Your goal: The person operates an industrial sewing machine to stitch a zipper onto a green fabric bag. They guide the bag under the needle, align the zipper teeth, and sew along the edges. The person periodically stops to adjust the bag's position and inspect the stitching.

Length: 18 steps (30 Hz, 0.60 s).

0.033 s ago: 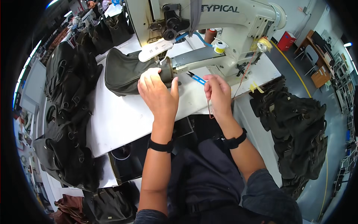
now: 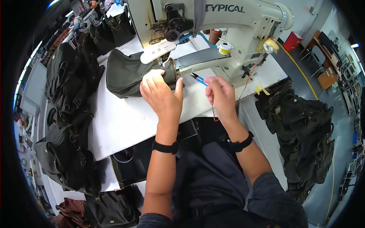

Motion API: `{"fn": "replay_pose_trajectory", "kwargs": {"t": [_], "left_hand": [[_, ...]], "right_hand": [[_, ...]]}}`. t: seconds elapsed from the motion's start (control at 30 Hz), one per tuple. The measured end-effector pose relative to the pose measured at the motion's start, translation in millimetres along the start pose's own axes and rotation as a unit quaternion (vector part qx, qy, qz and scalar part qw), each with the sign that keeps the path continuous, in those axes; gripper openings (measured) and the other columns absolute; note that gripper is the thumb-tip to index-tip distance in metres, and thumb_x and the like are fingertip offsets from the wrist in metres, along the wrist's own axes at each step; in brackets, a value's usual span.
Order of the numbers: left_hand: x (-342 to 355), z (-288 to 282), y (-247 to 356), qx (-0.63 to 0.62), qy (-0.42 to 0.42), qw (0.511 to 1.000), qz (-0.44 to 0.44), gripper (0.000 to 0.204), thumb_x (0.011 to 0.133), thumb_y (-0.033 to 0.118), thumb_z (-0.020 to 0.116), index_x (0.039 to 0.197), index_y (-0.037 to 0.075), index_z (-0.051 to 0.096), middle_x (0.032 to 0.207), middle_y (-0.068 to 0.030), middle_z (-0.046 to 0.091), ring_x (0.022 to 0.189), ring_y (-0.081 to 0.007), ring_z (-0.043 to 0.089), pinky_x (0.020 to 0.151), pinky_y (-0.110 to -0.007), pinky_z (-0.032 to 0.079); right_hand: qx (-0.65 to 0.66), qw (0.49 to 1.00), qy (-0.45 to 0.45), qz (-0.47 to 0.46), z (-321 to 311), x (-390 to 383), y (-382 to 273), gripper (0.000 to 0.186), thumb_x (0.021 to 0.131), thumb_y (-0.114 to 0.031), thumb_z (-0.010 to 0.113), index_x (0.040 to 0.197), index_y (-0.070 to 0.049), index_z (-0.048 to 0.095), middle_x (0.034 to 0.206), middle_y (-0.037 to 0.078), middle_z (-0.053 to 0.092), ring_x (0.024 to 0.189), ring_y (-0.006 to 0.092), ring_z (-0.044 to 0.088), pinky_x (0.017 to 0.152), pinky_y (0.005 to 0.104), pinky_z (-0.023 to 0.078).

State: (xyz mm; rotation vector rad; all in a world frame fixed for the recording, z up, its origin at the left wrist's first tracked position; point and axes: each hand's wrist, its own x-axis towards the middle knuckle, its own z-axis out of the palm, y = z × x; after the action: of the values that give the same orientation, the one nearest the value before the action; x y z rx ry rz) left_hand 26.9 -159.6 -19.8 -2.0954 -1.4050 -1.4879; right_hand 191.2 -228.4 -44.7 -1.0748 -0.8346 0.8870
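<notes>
A dark olive bag [image 2: 127, 74] is slipped over the narrow arm of the sewing machine [image 2: 243, 19], its zipped edge beneath the needle area. My left hand [image 2: 161, 91] lies on the near side of the bag with fingers stretched out and thumb apart. Just right of it, my right hand [image 2: 222, 97] is closed around blue thread snips [image 2: 199, 79], whose dark tips point left toward the machine arm without touching the bag. A brown cord loop [image 2: 215, 117] hangs beside the right hand.
Piles of dark bags [image 2: 72, 79] line the left side, and another heap [image 2: 304, 129] lies at the right. A brown thread spool [image 2: 215, 36] and a small white-and-yellow container [image 2: 224, 48] are by the machine. The white tabletop [image 2: 118, 129] extends toward me.
My right hand and the snips have shifted very slightly to the left. The left hand stays on the bag.
</notes>
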Motion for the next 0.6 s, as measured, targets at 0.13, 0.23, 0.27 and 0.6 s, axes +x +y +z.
{"fn": "replay_pose_trajectory", "kwargs": {"t": [0.13, 0.23, 0.27, 0.6], "left_hand": [[-5, 22, -6, 0.036, 0.009, 0.999, 0.004, 0.059, 0.072, 0.022, 0.091, 0.118, 0.006, 0.056, 0.124, -0.0138, 0.057, 0.127, -0.0364, 0.049, 0.117, -0.052, 0.031], [-2, 22, -13, 0.024, -0.011, 0.999, 0.021, 0.060, 0.069, 0.017, 0.089, 0.117, 0.006, 0.055, 0.123, -0.0144, 0.056, 0.127, -0.0366, 0.049, 0.117, -0.053, 0.030], [-2, 18, -17, 0.018, -0.019, 0.999, 0.031, 0.060, 0.068, 0.015, 0.088, 0.117, 0.006, 0.055, 0.123, -0.0145, 0.056, 0.127, -0.0365, 0.049, 0.117, -0.053, 0.030], [49, -34, -89, -0.019, -0.192, 0.952, 0.239, 0.052, 0.073, -0.006, 0.069, 0.122, 0.009, 0.074, 0.128, -0.0065, 0.075, 0.124, -0.0304, 0.064, 0.101, -0.042, 0.047]], "right_hand": [[0.012, 1.000, -0.008, -0.006, 29, 11, -12, 0.026, 0.107, -0.022, 0.062, 0.120, 0.000, 0.067, 0.071, 0.002, 0.063, 0.054, 0.0064, 0.052, 0.050, 0.0226, 0.041], [-0.089, 0.992, -0.026, -0.082, 39, 47, -19, 0.030, 0.106, -0.025, 0.064, 0.121, 0.002, 0.067, 0.071, 0.003, 0.066, 0.056, 0.0076, 0.057, 0.052, 0.0247, 0.044], [-0.160, 0.983, -0.032, -0.083, 48, 55, -27, 0.031, 0.104, -0.025, 0.066, 0.119, 0.002, 0.068, 0.069, 0.006, 0.067, 0.059, 0.0088, 0.062, 0.055, 0.0281, 0.048], [-0.106, 0.981, -0.163, 0.004, 64, 67, -53, 0.026, 0.103, -0.019, 0.064, 0.117, 0.002, 0.069, 0.064, 0.003, 0.064, 0.050, 0.0050, 0.054, 0.047, 0.0250, 0.041]]}}
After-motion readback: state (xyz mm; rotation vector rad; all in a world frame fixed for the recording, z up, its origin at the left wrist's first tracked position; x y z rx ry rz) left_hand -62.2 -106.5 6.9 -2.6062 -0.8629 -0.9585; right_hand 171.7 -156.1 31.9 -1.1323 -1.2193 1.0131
